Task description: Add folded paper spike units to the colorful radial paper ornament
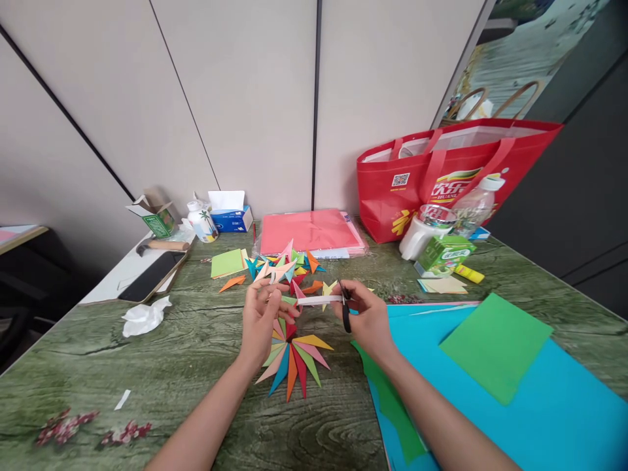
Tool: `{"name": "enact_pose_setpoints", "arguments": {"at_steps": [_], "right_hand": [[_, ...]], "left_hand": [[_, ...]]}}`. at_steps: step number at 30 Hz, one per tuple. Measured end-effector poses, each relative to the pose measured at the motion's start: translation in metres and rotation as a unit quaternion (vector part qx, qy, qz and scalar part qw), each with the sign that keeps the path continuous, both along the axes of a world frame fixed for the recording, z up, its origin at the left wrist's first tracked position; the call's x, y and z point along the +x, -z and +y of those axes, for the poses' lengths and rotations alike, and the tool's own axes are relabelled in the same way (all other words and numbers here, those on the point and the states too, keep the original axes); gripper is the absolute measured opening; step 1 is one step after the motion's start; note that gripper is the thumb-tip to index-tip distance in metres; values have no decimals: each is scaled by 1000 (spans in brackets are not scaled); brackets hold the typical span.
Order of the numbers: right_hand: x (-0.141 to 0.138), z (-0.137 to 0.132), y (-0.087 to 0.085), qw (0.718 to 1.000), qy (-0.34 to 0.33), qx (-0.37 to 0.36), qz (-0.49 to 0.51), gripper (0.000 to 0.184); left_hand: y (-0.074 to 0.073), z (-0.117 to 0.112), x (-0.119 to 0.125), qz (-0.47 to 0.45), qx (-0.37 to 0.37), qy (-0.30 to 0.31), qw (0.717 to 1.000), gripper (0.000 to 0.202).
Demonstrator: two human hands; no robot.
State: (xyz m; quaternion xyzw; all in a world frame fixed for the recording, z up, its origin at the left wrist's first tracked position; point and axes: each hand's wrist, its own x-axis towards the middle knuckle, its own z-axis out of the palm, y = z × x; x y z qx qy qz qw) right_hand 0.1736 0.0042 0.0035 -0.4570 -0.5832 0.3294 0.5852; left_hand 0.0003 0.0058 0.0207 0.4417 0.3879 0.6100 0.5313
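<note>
My left hand [265, 317] is closed, pinching one end of a thin white strip [318, 300] held level above the table. My right hand [366, 314] is closed round small black scissors [345, 307], whose blades sit at the strip's right end. Under both hands lies a fan of folded paper points in several colours [294, 363]. More folded paper points [282, 268] are piled just beyond my hands.
A large blue sheet [515, 405] with a green sheet [495, 343] lies at the right. A red bag [441, 173], a cup, a bottle and a green carton stand at the back right. A pink paper pack [309, 232], a tissue box, a phone [150, 276] and crumpled tissue lie nearby.
</note>
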Motion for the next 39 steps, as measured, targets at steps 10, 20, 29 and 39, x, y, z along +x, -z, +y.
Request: {"name": "enact_pose_setpoints", "arguments": {"at_steps": [10, 20, 29, 39], "right_hand": [[0, 1, 4, 996, 16, 54, -66, 25], [2, 2, 8, 989, 17, 98, -106, 28], [2, -1, 3, 979, 28, 115, -169, 30], [-1, 8, 12, 997, -77, -1, 21, 34]], "left_hand": [[2, -3, 2, 120, -14, 21, 992, 37], [3, -2, 4, 131, -46, 36, 990, 56], [3, -6, 5, 144, -17, 97, 985, 62], [0, -10, 5, -27, -31, 167, 985, 79]]}}
